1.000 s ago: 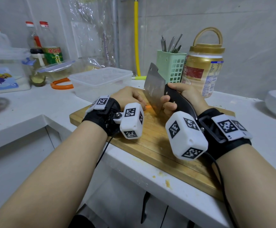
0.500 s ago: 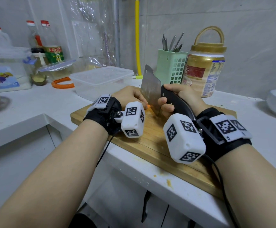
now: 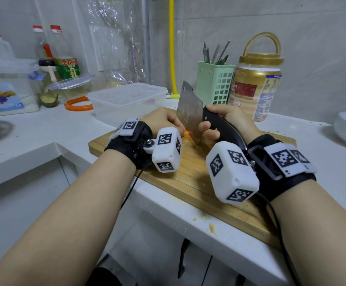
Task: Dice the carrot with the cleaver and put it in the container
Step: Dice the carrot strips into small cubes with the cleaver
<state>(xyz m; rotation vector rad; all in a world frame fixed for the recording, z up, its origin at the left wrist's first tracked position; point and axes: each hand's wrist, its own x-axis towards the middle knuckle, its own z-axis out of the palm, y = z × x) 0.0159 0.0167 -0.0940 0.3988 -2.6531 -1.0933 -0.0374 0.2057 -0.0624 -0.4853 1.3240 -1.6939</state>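
Head view, the only one I have: my right hand (image 3: pixel 228 122) curls its fingers around the black, curved handle of the cleaver (image 3: pixel 189 114), whose flat, dull steel blade stands nearly upright with its edge down at the carrot (image 3: pixel 186 132). Only a small orange stub of carrot shows, lying on the slatted wooden cutting board (image 3: pixel 190 178) between blade and my left hand (image 3: pixel 164 120). That hand is bent over the carrot, knuckles against the blade; I cannot tell how its fingertips hold. The clear, rectangular plastic container (image 3: pixel 126 102) stands just behind the board, its lid on. A green lattice utensil holder (image 3: pixel 214 83) and a gold-lidded jar (image 3: pixel 256 85) stand behind the cleaver. Compared with half a second ago, the blade sits lower and closer to the board, and both hands keep their places.
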